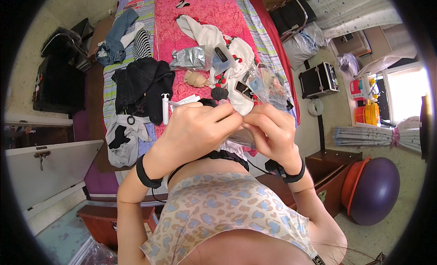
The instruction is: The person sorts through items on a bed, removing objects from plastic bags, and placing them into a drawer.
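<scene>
Over the bed's near edge, my left hand (201,125) and my right hand (273,130) meet with fingertips pinched together. What looks like a clear plastic bag (241,137) hangs beneath the pinch; the fingers hide its upper edge. Just beyond my left hand lies a white tube with a T-shaped handle (165,109), resembling a small hand pump. Past the fingertips is a white knit cloth (245,53) trimmed with red balls and green leaves. A dark rolled bundle (219,93) and a beige rolled bundle (195,79) lie near it.
Black clothing (145,87), blue jeans (117,36) and a grey garment (123,150) cover the bed's left side. A silvery package (191,58), a frosted pouch (222,59) and clear bags (273,85) lie farther off. A purple ball (375,191) sits at lower right.
</scene>
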`<state>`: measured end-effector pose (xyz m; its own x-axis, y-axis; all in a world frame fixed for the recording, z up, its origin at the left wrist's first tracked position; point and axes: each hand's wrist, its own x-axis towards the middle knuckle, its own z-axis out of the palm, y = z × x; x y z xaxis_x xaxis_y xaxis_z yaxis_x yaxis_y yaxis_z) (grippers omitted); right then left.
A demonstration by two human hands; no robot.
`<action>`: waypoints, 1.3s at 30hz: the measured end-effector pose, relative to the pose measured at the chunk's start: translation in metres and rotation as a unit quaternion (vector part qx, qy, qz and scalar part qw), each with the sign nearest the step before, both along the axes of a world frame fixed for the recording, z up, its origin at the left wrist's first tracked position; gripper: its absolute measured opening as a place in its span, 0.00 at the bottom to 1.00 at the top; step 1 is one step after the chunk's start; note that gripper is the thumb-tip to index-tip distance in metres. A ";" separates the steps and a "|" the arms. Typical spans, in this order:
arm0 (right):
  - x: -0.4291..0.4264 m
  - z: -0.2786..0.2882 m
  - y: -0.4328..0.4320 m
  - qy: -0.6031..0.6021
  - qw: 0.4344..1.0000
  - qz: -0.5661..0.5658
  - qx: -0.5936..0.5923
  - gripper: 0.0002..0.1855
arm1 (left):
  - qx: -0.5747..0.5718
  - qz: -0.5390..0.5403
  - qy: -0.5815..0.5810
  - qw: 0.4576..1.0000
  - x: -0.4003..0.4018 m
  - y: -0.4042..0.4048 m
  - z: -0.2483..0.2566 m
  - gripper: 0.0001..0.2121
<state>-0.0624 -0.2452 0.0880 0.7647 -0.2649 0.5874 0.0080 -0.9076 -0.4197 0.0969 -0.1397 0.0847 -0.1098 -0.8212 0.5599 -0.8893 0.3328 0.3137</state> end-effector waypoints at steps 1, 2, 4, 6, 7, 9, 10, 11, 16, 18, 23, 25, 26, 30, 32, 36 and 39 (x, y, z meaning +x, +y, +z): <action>0.000 0.001 -0.001 -0.011 1.000 0.001 -0.009 0.06 | 0.000 0.003 0.001 1.000 0.002 0.001 -0.002 0.06; 0.000 0.002 -0.002 -0.023 1.000 0.002 -0.017 0.06 | 0.006 0.006 -0.009 1.000 0.006 0.002 -0.004 0.06; -0.008 0.008 -0.007 -0.038 0.999 -0.020 -0.019 0.06 | 0.012 0.012 -0.020 1.000 0.014 0.006 -0.010 0.06; -0.019 0.015 -0.013 -0.071 0.994 -0.073 -0.027 0.05 | 0.046 0.045 -0.035 0.997 0.027 0.015 -0.019 0.06; -0.024 0.018 -0.016 -0.088 0.990 -0.101 -0.032 0.05 | 0.057 0.060 -0.035 0.996 0.034 0.021 -0.024 0.06; -0.034 0.025 -0.022 -0.123 0.983 -0.132 -0.016 0.03 | 0.067 0.081 -0.033 0.994 0.043 0.033 -0.034 0.06; -0.038 0.028 -0.025 -0.135 0.981 -0.142 -0.011 0.02 | 0.068 0.082 -0.033 0.994 0.045 0.036 -0.035 0.06; -0.040 0.028 -0.028 -0.160 0.976 -0.146 0.003 0.01 | 0.071 0.081 -0.035 0.994 0.046 0.039 -0.035 0.05; -0.041 0.029 -0.038 -0.165 0.977 -0.133 0.005 0.03 | 0.048 0.089 -0.020 0.995 0.048 0.044 -0.031 0.05; -0.040 0.028 -0.039 -0.175 0.976 -0.125 0.012 0.04 | 0.036 0.093 -0.023 0.995 0.049 0.044 -0.029 0.05; -0.039 0.022 -0.045 -0.201 0.971 -0.119 0.047 0.07 | 0.009 0.119 -0.018 0.993 0.050 0.047 -0.027 0.06; -0.038 0.022 -0.049 -0.214 0.969 -0.109 0.050 0.08 | 0.001 0.123 0.003 0.992 0.050 0.049 -0.025 0.06; -0.037 0.022 -0.051 -0.227 0.967 -0.102 0.055 0.09 | -0.010 0.119 0.055 0.991 0.050 0.050 -0.023 0.06; -0.030 0.017 -0.051 -0.314 0.925 -0.099 0.187 0.09 | -0.061 0.090 0.282 0.953 0.041 0.044 -0.021 0.06; -0.032 0.016 -0.053 -0.327 0.912 -0.112 0.220 0.09 | -0.073 0.083 0.325 0.939 0.035 0.039 -0.025 0.06; -0.032 0.011 -0.058 -0.347 0.885 -0.133 0.281 0.07 | -0.073 0.075 0.432 0.896 0.027 0.033 -0.029 0.04; -0.039 0.004 -0.065 -0.357 0.869 -0.111 0.324 0.06 | -0.048 0.051 0.496 0.866 0.021 0.027 -0.028 0.03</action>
